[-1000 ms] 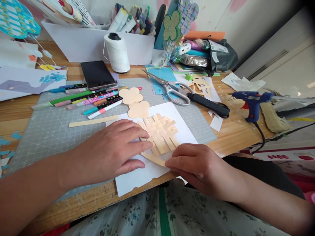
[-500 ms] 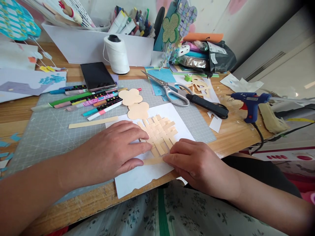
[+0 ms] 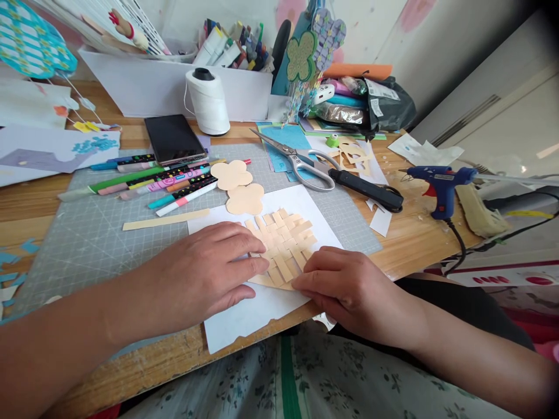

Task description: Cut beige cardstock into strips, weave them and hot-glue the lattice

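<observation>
A woven lattice of cream paper strips (image 3: pixel 286 237) lies on a white sheet of paper (image 3: pixel 248 317) in front of me. Its strip ends stick out unevenly along the lower side. My left hand (image 3: pixel 218 265) rests at its left edge, fingers apart, index and middle fingertips touching the weave. Between thumb and fingers, my right hand (image 3: pixel 349 285) pinches the right end of a loose paper strip (image 3: pixel 273 283), which runs along the weave's lower side. Its far end reaches toward my left fingers. Another cream strip (image 3: pixel 166 219) and cloud-shaped paper cutouts (image 3: pixel 244 199) lie beyond.
A grey cutting mat (image 3: pixel 96 250) lies under the sheet. Several markers (image 3: pixel 174 180), a phone (image 3: pixel 173 138), a thread cone (image 3: pixel 208 102) and scissors (image 3: pixel 301 163) sit farther back. At the right is a blue glue gun (image 3: pixel 443 183) with its cord. The table's front edge (image 3: pixel 174 364) is close.
The loose strip in my right hand has moved up against the weave's lower side. My left thumb no longer meets its end. Both hands stay nearly in place.
</observation>
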Demonstrator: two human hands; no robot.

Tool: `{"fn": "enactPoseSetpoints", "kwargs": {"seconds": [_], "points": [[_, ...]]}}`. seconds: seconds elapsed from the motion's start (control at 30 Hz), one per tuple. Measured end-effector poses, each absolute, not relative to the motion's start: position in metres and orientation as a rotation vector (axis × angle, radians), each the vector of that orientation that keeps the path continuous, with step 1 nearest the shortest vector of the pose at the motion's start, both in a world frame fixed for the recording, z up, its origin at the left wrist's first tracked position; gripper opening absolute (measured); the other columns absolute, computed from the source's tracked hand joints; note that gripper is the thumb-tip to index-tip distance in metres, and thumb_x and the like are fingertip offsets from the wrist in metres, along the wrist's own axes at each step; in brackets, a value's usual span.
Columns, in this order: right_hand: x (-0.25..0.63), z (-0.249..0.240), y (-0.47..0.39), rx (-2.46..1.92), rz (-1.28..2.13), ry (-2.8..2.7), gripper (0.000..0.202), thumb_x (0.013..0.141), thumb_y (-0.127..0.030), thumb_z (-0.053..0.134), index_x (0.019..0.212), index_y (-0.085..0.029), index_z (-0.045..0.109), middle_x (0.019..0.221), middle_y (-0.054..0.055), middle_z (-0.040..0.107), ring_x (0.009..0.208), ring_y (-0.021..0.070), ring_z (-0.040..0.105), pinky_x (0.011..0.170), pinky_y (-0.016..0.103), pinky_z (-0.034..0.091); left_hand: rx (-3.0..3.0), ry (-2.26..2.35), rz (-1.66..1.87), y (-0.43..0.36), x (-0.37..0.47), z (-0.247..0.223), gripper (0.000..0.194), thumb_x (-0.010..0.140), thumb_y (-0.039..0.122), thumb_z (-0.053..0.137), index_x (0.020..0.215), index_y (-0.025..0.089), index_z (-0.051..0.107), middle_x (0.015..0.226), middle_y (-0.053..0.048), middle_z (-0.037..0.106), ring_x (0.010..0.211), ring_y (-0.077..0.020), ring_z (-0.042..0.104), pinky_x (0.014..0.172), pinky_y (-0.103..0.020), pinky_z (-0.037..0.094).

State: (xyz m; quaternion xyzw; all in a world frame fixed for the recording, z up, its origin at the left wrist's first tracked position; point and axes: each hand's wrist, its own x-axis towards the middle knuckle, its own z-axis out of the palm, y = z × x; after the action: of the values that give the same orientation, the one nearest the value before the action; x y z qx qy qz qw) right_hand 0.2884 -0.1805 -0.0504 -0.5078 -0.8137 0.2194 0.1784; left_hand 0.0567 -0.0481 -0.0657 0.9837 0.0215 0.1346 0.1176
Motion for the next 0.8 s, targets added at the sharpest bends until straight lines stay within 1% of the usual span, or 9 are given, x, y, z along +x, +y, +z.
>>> {"fn": "enactPoseSetpoints", "kwargs": {"seconds": [0.13, 0.27, 0.5, 0.63, 0.73, 0.8], "points": [[0.287, -0.050, -0.181, -1.346, 0.469, -2.323, 0.025, 0.090, -0.005, 0.051, 0.098, -0.012, 0.074, 0.083, 0.008, 0.067, 0.074, 0.0169, 0.057, 0.061, 0.027, 0.044, 2.892, 0.064, 0.380, -0.049, 0.058, -0.065, 0.014, 0.092, 0.021, 0.058, 0.104, 0.018, 0.065, 0.108, -0.008, 0.067, 0.104, -0.0251, 0.059, 0.095, -0.045, 0.046], [0.283, -0.050, -0.181, -1.286, 0.349, -2.319, 0.022, 0.090, -0.006, 0.053, 0.097, -0.011, 0.074, 0.083, 0.008, 0.067, 0.072, 0.0172, 0.056, 0.060, 0.028, 0.043, 2.891, 0.078, 0.372, -0.049, 0.058, -0.065, 0.015, 0.093, 0.023, 0.057, 0.105, 0.019, 0.065, 0.110, -0.008, 0.066, 0.104, -0.0255, 0.059, 0.095, -0.046, 0.045], [0.277, -0.045, -0.182, -1.184, 0.263, -2.382, 0.022, 0.093, -0.010, 0.051, 0.096, -0.009, 0.073, 0.086, 0.010, 0.067, 0.073, 0.0182, 0.052, 0.063, 0.032, 0.046, 2.844, 0.094, 0.365, -0.048, 0.058, -0.066, 0.014, 0.094, 0.023, 0.055, 0.103, 0.019, 0.065, 0.109, -0.007, 0.065, 0.105, -0.0250, 0.058, 0.096, -0.045, 0.044], [0.280, -0.047, -0.177, -1.186, 0.244, -2.355, 0.020, 0.092, -0.009, 0.053, 0.098, -0.008, 0.073, 0.087, 0.011, 0.068, 0.074, 0.0191, 0.053, 0.064, 0.032, 0.046, 2.854, 0.074, 0.358, -0.048, 0.058, -0.065, 0.013, 0.094, 0.023, 0.054, 0.101, 0.018, 0.064, 0.107, -0.007, 0.065, 0.103, -0.0246, 0.058, 0.095, -0.044, 0.044], [0.285, -0.050, -0.174, -1.249, 0.267, -2.343, 0.021, 0.091, -0.007, 0.054, 0.098, -0.009, 0.073, 0.084, 0.010, 0.069, 0.073, 0.0186, 0.056, 0.063, 0.031, 0.047, 2.864, 0.068, 0.366, -0.048, 0.058, -0.065, 0.016, 0.093, 0.021, 0.055, 0.108, 0.019, 0.063, 0.109, -0.007, 0.065, 0.104, -0.0245, 0.058, 0.096, -0.044, 0.043], [0.289, -0.051, -0.174, -1.301, 0.253, -2.360, 0.020, 0.090, -0.007, 0.054, 0.095, -0.009, 0.073, 0.081, 0.009, 0.069, 0.073, 0.0187, 0.058, 0.062, 0.030, 0.046, 2.865, 0.095, 0.357, -0.049, 0.058, -0.065, 0.024, 0.091, 0.020, 0.058, 0.114, 0.020, 0.061, 0.111, -0.007, 0.064, 0.106, -0.0247, 0.057, 0.097, -0.044, 0.042]]}}
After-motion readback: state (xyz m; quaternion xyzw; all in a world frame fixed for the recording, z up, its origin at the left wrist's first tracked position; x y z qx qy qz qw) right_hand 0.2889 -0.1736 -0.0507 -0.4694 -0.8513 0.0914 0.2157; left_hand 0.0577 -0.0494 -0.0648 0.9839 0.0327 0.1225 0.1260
